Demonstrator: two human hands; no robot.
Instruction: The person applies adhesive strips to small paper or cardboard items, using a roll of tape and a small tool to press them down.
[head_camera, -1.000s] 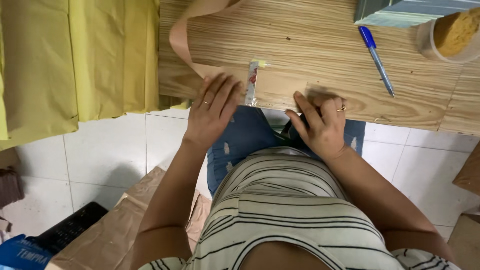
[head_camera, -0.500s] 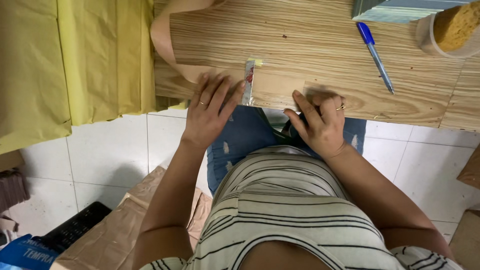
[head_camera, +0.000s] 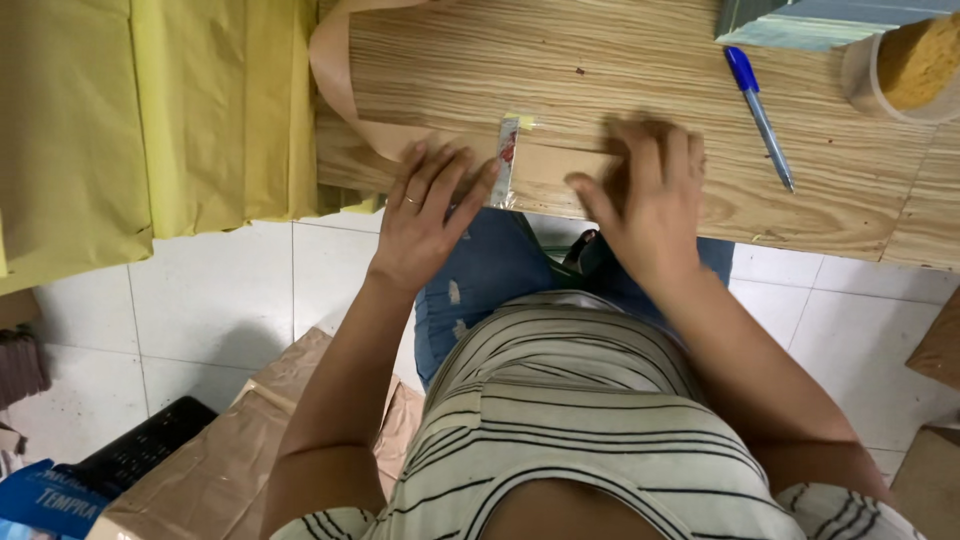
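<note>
**Both hands flat on the brown parcel at the desk edge**

Right, so here I was looking straight down, and both hands sat on the wooden desk (head_camera: 620, 70), right at its near edge. The left hand (head_camera: 428, 215) lay open, fingers spread and pressed flat on the brown paper parcel (head_camera: 550, 165), a ring showing on one finger. It gripped nothing; it was simply pushing down on the wrapping. The right hand (head_camera: 645, 195) was open as well, palm down on the right end of that same parcel, though it was blurred, so I could not tell how firmly it pressed.

Between the two hands ran a strip of clear tape (head_camera: 506, 160) across the parcel, with a small yellow tab at its top. A loose band of brown paper (head_camera: 335, 75) curled away from the parcel up along the left edge of the desk.

Further off on the desk, a blue pen (head_camera: 760, 115) lay well to the right of the right hand. Beyond it stood a clear cup holding a yellow sponge (head_camera: 915, 65), and a stack of pale sheets (head_camera: 810, 22) sat at the top edge.

To the left of the desk hung yellow sheets (head_camera: 140, 110). Down on the white tiled floor (head_camera: 210, 320) lay crumpled brown paper (head_camera: 230, 460), beside a black keyboard (head_camera: 140, 450).
</note>
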